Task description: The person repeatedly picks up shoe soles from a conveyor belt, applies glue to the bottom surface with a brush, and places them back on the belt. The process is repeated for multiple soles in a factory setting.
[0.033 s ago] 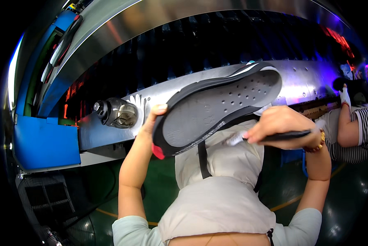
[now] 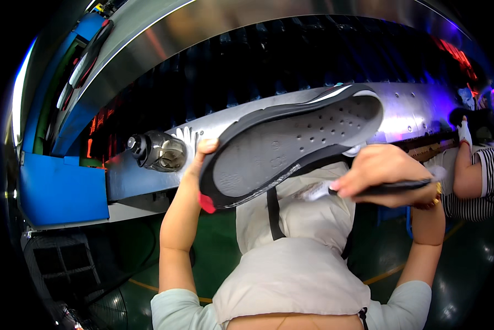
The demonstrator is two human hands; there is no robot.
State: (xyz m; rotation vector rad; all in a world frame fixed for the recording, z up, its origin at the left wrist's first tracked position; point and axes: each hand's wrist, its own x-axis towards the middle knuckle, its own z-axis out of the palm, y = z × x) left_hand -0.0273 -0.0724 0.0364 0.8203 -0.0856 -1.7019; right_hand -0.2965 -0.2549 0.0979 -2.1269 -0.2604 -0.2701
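Observation:
My left hand [image 2: 205, 147] grips the left end of a shoe sole [image 2: 280, 151], its thumb over the rim and its other fingers hidden beneath. The sole is tilted, so its grey inner face shows, with small holes toward the far right end. Its rim is black, with a white stripe on the far side and a red patch at the near left corner. My right hand [image 2: 387, 170] is closed around a brush [image 2: 392, 188] with a dark handle. The blurred white bristles [image 2: 316, 191] point left, just below the near rim; whether they touch it I cannot tell.
On the metal ledge [image 2: 139, 181] lie a dark translucent bottle [image 2: 167, 151] and a white glove [image 2: 187, 137]. Beyond is a machine opening with dark hanging strips [image 2: 258, 60]. Soles [image 2: 84, 66] rest at upper left, above a blue panel [image 2: 62, 187]. A co-worker's gloved hand [image 2: 464, 132] is at right.
The sole's left end has shifted slightly left and its right end slightly right. My right hand and the brush have moved a little to the right.

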